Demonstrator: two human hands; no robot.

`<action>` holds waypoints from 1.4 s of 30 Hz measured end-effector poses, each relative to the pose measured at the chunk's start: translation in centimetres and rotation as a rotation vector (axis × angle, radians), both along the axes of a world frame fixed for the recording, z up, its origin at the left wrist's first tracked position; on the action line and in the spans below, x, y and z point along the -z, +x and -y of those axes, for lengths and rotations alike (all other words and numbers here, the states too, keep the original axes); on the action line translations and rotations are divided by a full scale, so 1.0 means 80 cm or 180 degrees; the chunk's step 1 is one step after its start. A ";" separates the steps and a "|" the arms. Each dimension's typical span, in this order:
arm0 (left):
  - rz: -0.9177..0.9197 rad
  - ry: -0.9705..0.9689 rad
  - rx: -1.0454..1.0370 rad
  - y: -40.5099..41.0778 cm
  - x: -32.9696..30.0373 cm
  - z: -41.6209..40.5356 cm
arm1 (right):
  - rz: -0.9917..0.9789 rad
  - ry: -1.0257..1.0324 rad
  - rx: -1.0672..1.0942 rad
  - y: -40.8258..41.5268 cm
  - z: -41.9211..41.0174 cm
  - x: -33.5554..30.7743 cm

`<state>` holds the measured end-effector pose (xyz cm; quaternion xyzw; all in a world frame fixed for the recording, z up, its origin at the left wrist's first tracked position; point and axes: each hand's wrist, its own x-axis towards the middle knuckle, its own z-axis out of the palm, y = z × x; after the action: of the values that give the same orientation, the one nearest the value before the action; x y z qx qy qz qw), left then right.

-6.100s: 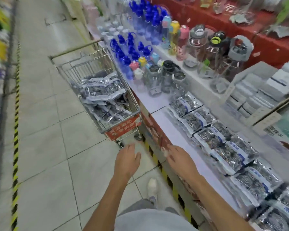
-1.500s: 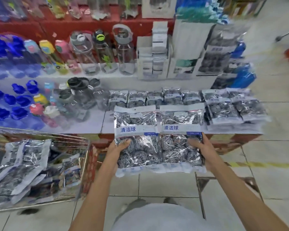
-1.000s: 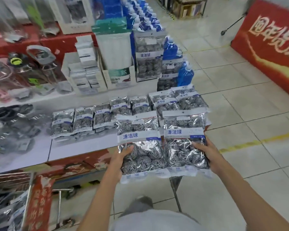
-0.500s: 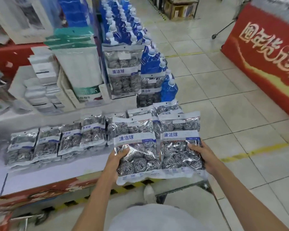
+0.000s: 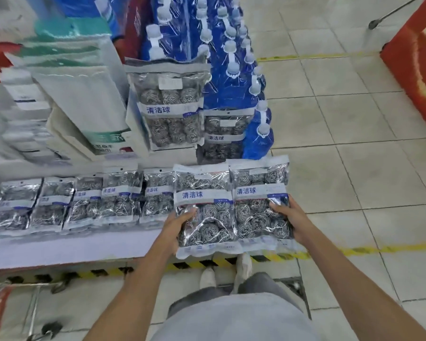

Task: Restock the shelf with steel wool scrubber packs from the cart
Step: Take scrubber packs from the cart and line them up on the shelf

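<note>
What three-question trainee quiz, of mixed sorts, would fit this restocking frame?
1. True or false: the left hand and right hand each hold a scrubber pack.
2. Where are the left pack and right pack relative to the shelf row?
A. at its right end
B. at its left end
C. on the floor
3. Fill in: behind the upright pack stand blue ____ with white caps.

Key: 1 true; 2 A; 3 bottles.
</note>
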<state>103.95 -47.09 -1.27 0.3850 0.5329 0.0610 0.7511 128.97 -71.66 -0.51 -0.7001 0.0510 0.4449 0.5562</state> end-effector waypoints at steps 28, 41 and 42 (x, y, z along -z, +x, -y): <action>-0.1196 0.0739 0.0137 0.094 0.071 -0.041 | 0.0797 -0.1018 -0.0832 0.098 -0.072 0.083; -0.1187 0.1090 0.0670 0.082 0.050 -0.037 | 0.1846 -0.1741 -0.1739 0.080 -0.069 0.049; -0.1192 0.1128 0.0736 0.079 0.046 -0.035 | 0.1951 -0.1834 -0.1860 0.078 -0.067 0.045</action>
<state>110.30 -44.30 -4.93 0.5731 0.5959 -0.0051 0.5625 135.19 -66.31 -4.08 -0.9083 -0.1917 0.3239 0.1825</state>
